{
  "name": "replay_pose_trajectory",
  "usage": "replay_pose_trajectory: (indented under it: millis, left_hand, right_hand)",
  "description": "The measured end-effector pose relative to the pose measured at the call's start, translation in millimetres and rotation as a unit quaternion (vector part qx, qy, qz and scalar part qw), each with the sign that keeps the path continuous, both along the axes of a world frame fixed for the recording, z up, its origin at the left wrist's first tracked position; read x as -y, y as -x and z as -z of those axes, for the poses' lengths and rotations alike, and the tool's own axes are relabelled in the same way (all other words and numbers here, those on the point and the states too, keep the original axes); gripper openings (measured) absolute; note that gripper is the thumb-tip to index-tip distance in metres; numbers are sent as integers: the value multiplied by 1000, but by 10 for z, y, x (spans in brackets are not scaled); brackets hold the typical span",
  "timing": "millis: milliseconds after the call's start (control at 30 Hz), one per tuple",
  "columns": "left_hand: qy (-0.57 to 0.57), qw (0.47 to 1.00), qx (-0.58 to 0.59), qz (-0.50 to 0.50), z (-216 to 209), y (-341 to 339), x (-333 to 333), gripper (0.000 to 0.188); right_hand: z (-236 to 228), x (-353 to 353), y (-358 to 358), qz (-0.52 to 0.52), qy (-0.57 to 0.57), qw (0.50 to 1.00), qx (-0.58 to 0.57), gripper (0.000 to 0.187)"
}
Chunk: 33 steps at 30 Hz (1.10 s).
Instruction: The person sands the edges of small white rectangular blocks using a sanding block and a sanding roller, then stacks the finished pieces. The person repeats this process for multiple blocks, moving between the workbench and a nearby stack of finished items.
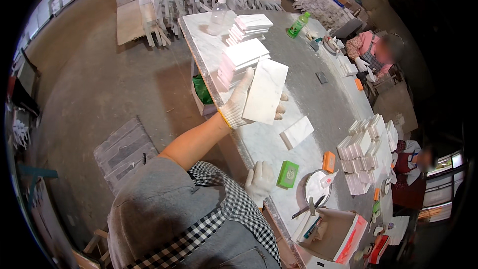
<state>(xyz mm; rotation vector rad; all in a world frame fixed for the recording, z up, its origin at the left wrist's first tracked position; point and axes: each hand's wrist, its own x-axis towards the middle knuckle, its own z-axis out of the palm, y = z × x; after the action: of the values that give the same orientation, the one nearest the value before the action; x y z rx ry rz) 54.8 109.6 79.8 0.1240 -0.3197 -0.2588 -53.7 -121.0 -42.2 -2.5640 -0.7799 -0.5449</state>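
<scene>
My left hand (pixel 239 100), in a white knit glove with a yellow cuff, grips a white marble tile (pixel 267 91) by its sides. The thumb lies along the near left edge and the fingertips show past the right edge. The tile is tilted above the table (pixel 311 89). Just beyond it stands a stack of similar tiles (pixel 245 55). My right hand (pixel 260 182), gloved too, rests at the table's near edge with its fingers curled in; nothing shows in it. A green block (pixel 288 174) lies just right of that hand, and a single white tile (pixel 297 132) lies farther off.
On the table are a clear bottle (pixel 217 17), a green bottle (pixel 298 25), an orange block (pixel 328 162), a round bowl (pixel 314 189), a cardboard box (pixel 333 234) with tools, and tall tile stacks (pixel 359 157). Two people (pixel 371 52) work across the table.
</scene>
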Motion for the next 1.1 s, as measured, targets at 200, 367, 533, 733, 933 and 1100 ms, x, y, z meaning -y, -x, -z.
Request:
replay_pose_trajectory:
  millis: [200,367,533,733,933,1100]
  left_hand:
    - [-36,999,12,-4,115,-73,59,96]
    - [23,999,29,39,155,-154,131,95]
    - [-34,998,35,-30,202,-176,151,94]
    - [15,999,41,4,370,-294,251,95]
    - [46,997,34,43,470,-334,362,92]
    - [56,998,-11,40,478,-317,408,88]
  right_hand:
    - [120,20,-64,-3,-12,996,83,24]
    - [-24,48,-44,-6,29,999,-24,34]
    - [135,40,-111,-14,34,999,-4,37]
    - [245,85,-70,7,39,999,28,40]
    - [256,95,-53,16,44,999,-2,40]
    - [185,71,-59,15,43,999,13,41]
